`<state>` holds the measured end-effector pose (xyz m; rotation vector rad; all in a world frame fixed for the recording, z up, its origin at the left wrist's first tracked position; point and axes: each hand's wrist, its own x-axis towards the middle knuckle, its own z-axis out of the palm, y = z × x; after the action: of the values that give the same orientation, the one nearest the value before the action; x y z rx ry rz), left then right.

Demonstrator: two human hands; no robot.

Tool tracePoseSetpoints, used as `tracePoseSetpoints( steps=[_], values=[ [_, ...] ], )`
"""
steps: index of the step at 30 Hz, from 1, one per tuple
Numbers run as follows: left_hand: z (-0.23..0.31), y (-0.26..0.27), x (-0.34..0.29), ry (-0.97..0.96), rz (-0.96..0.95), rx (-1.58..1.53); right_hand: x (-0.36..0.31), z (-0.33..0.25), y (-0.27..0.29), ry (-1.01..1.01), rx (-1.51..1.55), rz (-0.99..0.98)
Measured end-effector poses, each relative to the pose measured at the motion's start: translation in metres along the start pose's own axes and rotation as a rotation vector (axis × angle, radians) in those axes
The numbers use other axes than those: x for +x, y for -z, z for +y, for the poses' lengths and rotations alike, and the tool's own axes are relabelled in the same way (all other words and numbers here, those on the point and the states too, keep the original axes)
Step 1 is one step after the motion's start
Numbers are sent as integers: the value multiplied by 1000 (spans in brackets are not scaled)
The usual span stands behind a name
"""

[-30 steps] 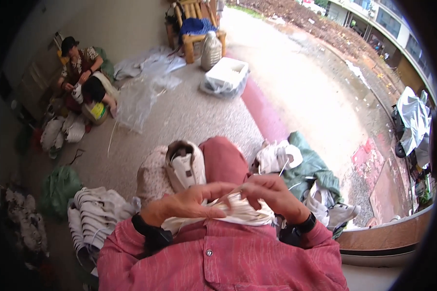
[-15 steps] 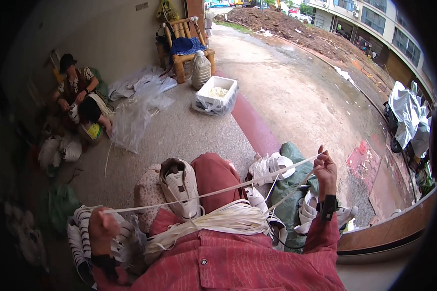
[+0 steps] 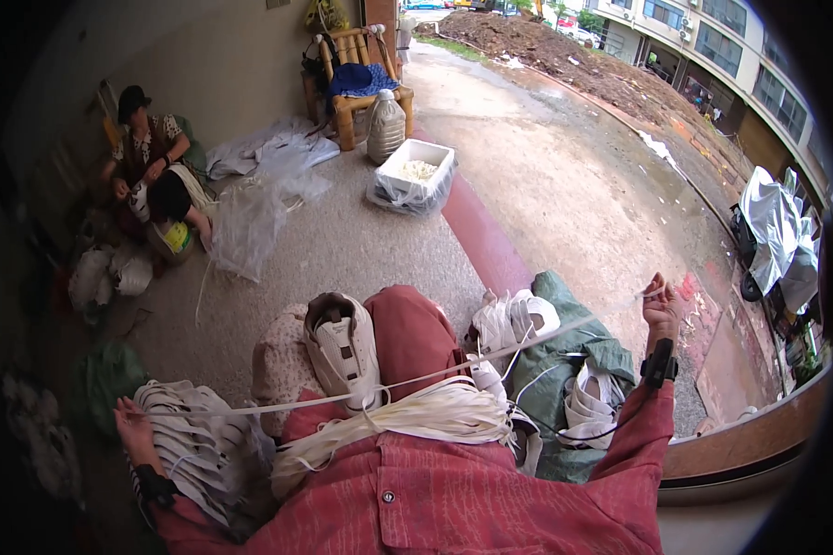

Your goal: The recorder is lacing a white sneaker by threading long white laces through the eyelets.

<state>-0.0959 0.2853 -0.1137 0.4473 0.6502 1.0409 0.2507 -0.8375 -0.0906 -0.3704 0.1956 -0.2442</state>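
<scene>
A long white shoelace [image 3: 514, 349] stretches across my lap between my two widely spread hands. My left hand [image 3: 136, 431], far out to the left, pinches one end beside a row of stacked white shoes [image 3: 190, 439]. Out to the right, my right hand [image 3: 661, 313] grips the other end between thumb and fingers, raised past a green sack. Below the lace, a white shoe [image 3: 344, 356] with no lace through its front rests upright on my left thigh, its dark opening facing up. A thick bundle of white laces [image 3: 440, 414] lies across my lap against my red shirt.
White shoes [image 3: 514, 317] and more shoes [image 3: 590, 407] lie on a green sack [image 3: 551, 370] at my right. Ahead stand a white foam box [image 3: 432, 196], a plastic jug [image 3: 385, 129] and a bamboo chair [image 3: 347, 113]. Another person [image 3: 153, 153] sits at the left wall handling a shoe.
My hands have moved apart, the left outward to the left and the right farther right. The lace now spans a wider distance. The second strand below my right hand no longer shows.
</scene>
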Motion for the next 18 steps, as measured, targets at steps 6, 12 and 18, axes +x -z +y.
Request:
tracePoseSetpoints(
  steps=[6, 12, 18],
  values=[
    [26, 9, 25, -154, -105, 186, 27, -92, 54, 337, -158, 172],
    [-52, -120, -68, -94, -232, 645, 8, 9, -15, 103, -550, -152],
    [-144, -255, -272, 300, -1048, 850, -95, 283, -191, -129, -978, -744]
  ],
)
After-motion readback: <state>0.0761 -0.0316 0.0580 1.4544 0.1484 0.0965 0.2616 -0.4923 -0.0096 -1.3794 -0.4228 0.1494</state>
